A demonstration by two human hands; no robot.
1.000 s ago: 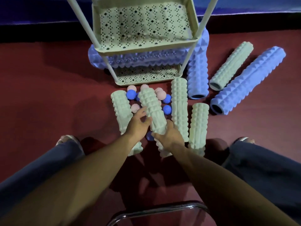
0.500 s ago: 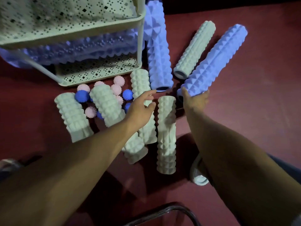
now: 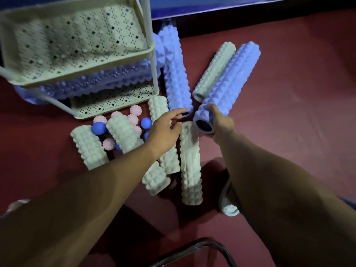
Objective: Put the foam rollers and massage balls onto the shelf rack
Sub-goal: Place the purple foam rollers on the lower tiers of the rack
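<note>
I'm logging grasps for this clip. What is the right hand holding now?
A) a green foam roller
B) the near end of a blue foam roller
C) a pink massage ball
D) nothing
B: the right hand is wrapped around the open near end of the blue foam roller, while the left hand reaches out open, holding nothing.

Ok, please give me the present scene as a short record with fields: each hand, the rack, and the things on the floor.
right hand: grip closed around the near end of a long blue spiked foam roller
left hand: open, fingers spread above the pale green ridged foam rollers, holding nothing
shelf rack: pale green perforated plastic tiers; a blue roller lies on the middle tier
floor: dark red; small pink and blue spiky massage balls lie between the green rollers
other rollers: one blue and one green beside the rack
</note>
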